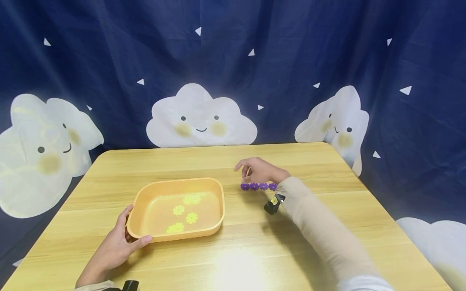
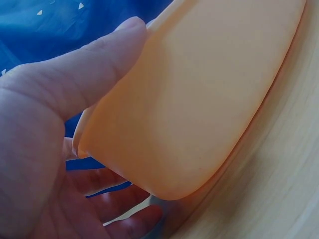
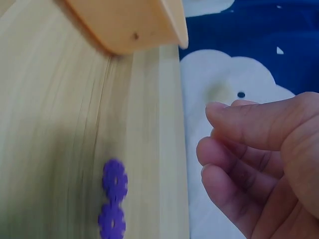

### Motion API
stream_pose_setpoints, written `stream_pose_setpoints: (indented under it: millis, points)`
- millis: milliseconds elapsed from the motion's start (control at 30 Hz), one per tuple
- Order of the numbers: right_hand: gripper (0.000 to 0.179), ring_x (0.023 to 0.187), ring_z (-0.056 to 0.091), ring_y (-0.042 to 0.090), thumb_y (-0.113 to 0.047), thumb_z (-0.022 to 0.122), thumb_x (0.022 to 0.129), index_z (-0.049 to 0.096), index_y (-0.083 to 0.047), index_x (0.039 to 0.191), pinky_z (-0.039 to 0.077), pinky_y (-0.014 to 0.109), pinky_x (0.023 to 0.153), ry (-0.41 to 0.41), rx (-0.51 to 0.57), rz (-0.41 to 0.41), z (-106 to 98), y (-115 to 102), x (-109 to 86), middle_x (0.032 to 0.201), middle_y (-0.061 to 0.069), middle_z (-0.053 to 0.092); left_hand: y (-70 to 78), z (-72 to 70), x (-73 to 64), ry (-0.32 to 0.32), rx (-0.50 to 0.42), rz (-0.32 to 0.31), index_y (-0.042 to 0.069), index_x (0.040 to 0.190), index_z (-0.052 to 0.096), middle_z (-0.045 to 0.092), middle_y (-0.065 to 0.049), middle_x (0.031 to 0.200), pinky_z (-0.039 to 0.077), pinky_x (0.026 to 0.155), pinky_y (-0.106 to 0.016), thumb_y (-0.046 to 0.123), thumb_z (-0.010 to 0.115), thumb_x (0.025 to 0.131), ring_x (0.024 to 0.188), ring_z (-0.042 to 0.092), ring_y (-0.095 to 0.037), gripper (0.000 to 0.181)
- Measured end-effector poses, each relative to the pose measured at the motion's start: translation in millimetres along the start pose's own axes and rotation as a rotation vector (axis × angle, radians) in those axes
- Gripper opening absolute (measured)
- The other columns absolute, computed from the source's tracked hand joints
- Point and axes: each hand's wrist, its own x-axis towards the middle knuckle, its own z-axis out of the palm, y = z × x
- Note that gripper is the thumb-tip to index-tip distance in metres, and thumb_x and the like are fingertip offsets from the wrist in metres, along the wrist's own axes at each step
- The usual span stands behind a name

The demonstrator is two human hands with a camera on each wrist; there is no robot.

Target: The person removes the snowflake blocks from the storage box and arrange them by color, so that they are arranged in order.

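Note:
My left hand (image 1: 114, 244) grips the near left corner of a shallow orange plastic basin (image 1: 145, 234). Its thumb lies on the rim, and in the left wrist view the fingers reach round the outer wall (image 2: 209, 99). Inside the basin lie several yellow flower-shaped pieces (image 1: 191, 218), some overlapping. To the right, my right hand (image 1: 260, 170) hovers over the table with fingers loosely bent and nothing between them. Just below it in the head view, a row of several purple flower-shaped pieces (image 1: 254, 186) lies on the table; the sleeve hides its right end.
The wooden table (image 1: 240, 230) reaches back to a dark blue curtain (image 1: 233, 48) printed with smiling clouds. A black camera mount (image 1: 272, 205) is strapped to the right wrist, and another black device (image 1: 130, 285) shows at the left wrist.

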Motion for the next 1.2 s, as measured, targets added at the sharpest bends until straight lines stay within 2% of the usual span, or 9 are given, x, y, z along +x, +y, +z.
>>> stream_pose_setpoints:
  millis: [367,633,1033,1200]
  points:
    - [0.036,0.073,0.064,0.013,-0.002,0.074,0.083,0.065,-0.005,0.117,0.051,0.023,0.074,-0.042,0.034,-0.056,17,-30,29.7,0.082,0.0,0.066,-1.1,-1.0,-0.8,0.004,-0.008,0.016,-0.002,0.151,-0.007,0.024,-0.039,0.146,0.036,0.082,-0.007,0.025,0.074,0.088,0.125,0.045,-0.044,0.106]
    - [0.036,0.074,0.064,0.012,-0.001,0.073,0.084,0.063,0.0,0.118,0.05,0.022,0.074,-0.085,0.064,-0.105,30,-46,46.0,0.083,0.001,0.065,-1.0,-0.3,-1.0,0.0,-0.019,0.016,-0.002,0.151,-0.008,0.025,-0.039,0.146,0.038,0.082,-0.008,0.024,0.073,0.088,0.124,0.045,-0.045,0.106]
    - [0.037,0.081,0.062,0.013,-0.003,0.072,0.086,0.064,-0.002,0.121,0.048,0.022,0.079,-0.149,0.042,-0.095,47,-68,71.2,0.086,0.0,0.064,-2.1,-0.3,1.0,-0.002,-0.047,0.023,-0.003,0.151,-0.007,0.024,-0.037,0.145,0.039,0.082,-0.009,0.017,0.075,0.087,0.122,0.046,-0.046,0.105]
    - [0.036,0.086,0.062,0.013,-0.003,0.073,0.085,0.064,0.0,0.12,0.047,0.021,0.08,-0.206,0.025,-0.09,48,-77,78.8,0.094,0.008,0.068,-2.8,0.5,1.3,-0.003,-0.043,0.021,-0.004,0.15,-0.007,0.024,-0.038,0.145,0.037,0.082,-0.007,0.017,0.075,0.087,0.123,0.045,-0.047,0.105]
